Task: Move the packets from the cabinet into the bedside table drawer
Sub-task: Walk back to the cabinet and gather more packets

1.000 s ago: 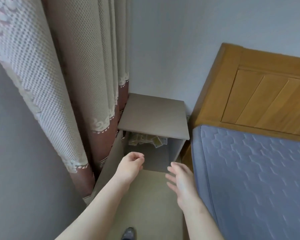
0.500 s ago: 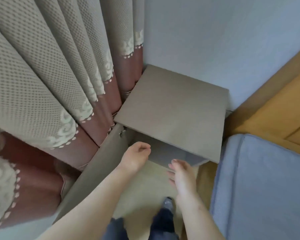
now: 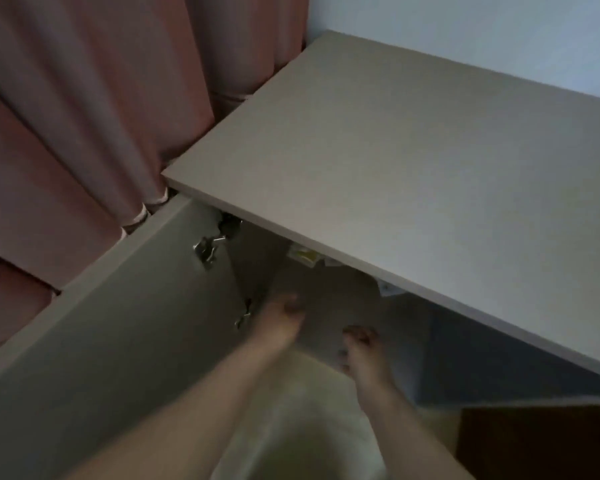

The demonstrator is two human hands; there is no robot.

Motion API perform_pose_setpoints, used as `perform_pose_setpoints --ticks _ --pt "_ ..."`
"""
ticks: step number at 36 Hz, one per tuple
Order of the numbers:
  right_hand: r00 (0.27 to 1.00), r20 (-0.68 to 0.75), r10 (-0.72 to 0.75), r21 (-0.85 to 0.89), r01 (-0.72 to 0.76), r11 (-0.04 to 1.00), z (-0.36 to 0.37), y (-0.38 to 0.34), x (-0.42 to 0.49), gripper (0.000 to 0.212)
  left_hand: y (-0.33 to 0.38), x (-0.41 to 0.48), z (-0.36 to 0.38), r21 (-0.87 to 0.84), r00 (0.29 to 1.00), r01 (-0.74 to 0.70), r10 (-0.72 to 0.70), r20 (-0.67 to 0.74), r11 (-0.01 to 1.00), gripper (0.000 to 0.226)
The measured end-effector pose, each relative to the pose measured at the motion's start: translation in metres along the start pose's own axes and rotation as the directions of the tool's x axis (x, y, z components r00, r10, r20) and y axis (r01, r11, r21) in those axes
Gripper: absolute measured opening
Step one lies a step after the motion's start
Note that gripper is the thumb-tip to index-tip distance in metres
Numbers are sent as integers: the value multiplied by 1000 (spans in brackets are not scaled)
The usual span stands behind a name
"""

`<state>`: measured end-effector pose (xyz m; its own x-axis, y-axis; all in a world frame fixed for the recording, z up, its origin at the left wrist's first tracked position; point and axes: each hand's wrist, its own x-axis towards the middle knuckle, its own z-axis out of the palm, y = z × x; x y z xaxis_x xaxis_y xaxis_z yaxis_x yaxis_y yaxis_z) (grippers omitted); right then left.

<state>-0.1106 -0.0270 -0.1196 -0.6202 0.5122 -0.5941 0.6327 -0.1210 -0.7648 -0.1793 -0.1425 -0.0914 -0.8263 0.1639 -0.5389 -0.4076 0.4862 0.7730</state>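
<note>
Your two bare forearms come up from the near edge over a pale floor (image 3: 309, 420). At the near right sits a dark brown block (image 3: 534, 445); what it is cannot be told.

Your left hand (image 3: 281, 322) is at the mouth of the open cabinet (image 3: 329, 296), just right of the lower hinge (image 3: 243, 315). Your right hand (image 3: 362, 349) is near it on the right, a little nearer to you and apart from it. Both are blurred and in shadow. The fingers (image 3: 291, 303) look bent, but you cannot tell whether they are relaxed, clenched or grasping anything.

The door (image 3: 101, 341) stands swung out to the left, its inner face toward you, with the upper hinge (image 3: 207, 247) at its far end.

Farther in, the packets (image 3: 303, 254) lie inside the cabinet, well under the front edge of the top (image 3: 413, 161), which hides most of them. One shows yellow and white; a paler corner shows farther right. Neither hand touches them.

At the far left hangs a reddish curtain (image 3: 84, 116); at the far right is a pale wall (image 3: 499, 26).
</note>
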Motion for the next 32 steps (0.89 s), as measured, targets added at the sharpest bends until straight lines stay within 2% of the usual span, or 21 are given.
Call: perform_pose_setpoints --ticks 3,6,9,16,19,21,24,25,27,30,32 --pt "997 2 -74 -88 74 993 25 28 67 26 -27 54 19 21 999 -38 39 -9 999 37" --pt "993 15 -117 -187 118 975 41 48 122 9 -51 101 33 119 995 -103 103 10 987 37" --pt "989 4 -148 -283 143 948 47 62 157 23 -76 134 39 175 987 -161 159 24 971 37" --pt "984 18 -177 -507 161 847 53 79 189 30 -128 167 38 314 981 -194 189 44 929 29" --pt "983 19 -180 -568 159 807 56 88 200 31 -142 174 43 314 978 -210 206 47 926 31" --pt "982 7 -188 -581 157 798 56 93 211 27 -150 180 47 323 975 -220 212 58 920 34" --pt "980 4 -201 -604 162 780 53 95 225 8 -163 190 50 384 975 -221 200 94 896 35" --pt "978 -8 -209 -616 160 771 51 95 228 13 -166 192 50 401 975 -221 198 100 889 36" --pt "975 -18 -220 -644 157 749 47 92 232 7 -166 195 51 443 974 -226 201 104 868 38" --pt "976 -7 -218 -683 155 714 34 83 244 26 -155 198 57 515 955 -297 265 137 804 44" --pt "975 28 -221 -704 176 689 31 77 256 31 -149 203 60 583 925 -374 337 176 722 48"
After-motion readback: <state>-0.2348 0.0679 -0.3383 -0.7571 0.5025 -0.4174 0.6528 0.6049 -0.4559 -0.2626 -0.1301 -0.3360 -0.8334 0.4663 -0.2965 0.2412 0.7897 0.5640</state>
